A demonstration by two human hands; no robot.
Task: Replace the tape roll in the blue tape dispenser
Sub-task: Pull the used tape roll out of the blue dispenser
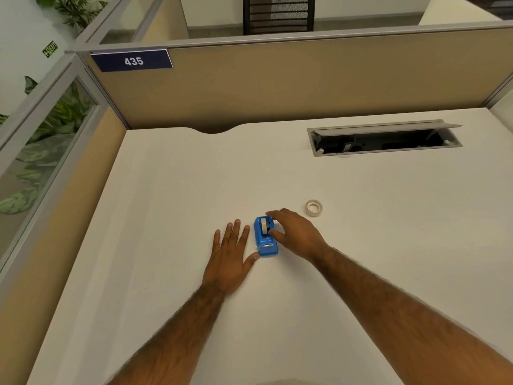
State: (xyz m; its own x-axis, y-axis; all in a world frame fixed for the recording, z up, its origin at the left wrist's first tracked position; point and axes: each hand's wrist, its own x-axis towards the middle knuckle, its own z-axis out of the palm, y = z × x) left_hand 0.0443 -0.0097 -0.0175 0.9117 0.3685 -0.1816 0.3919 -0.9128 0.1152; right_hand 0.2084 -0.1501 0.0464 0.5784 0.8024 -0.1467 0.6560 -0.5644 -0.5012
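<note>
The right hand hides the blue tape dispenser's far right side; both elbows are cut off.

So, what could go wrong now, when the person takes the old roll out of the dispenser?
1. The left hand lies flat beside the dispenser, only the thumb touching it, so the dispenser may slide or tip when the right hand pulls the old roll.
2. The cutter end faces the person, near the left thumb; it might scratch.
3. The spare roll lies close behind the right hand and could be knocked away.
</note>
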